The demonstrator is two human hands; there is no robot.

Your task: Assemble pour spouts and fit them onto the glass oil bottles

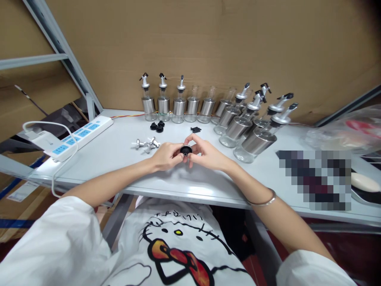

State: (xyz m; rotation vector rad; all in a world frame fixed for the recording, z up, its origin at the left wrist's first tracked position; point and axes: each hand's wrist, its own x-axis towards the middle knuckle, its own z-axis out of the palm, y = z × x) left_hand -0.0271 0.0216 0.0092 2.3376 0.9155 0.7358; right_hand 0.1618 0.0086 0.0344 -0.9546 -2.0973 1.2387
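Above the table's front half, my left hand (169,155) and my right hand (205,152) pinch a round black stopper (186,150) with a silver rim between them. Its underside faces me. Left of my left hand lie several silver spout pieces (146,144). Behind them sit several black rubber stoppers (157,126). A small pile of black caps (195,129) rests just behind my right hand. The fingertips behind the stopper are partly hidden.
Glass bottles with steel sleeves stand along the back, some open (207,107), others with pour spouts (255,141). A white power strip (83,137) with a cable lies left. Plastic bags (345,129) and a white oval object (365,182) are at the right.
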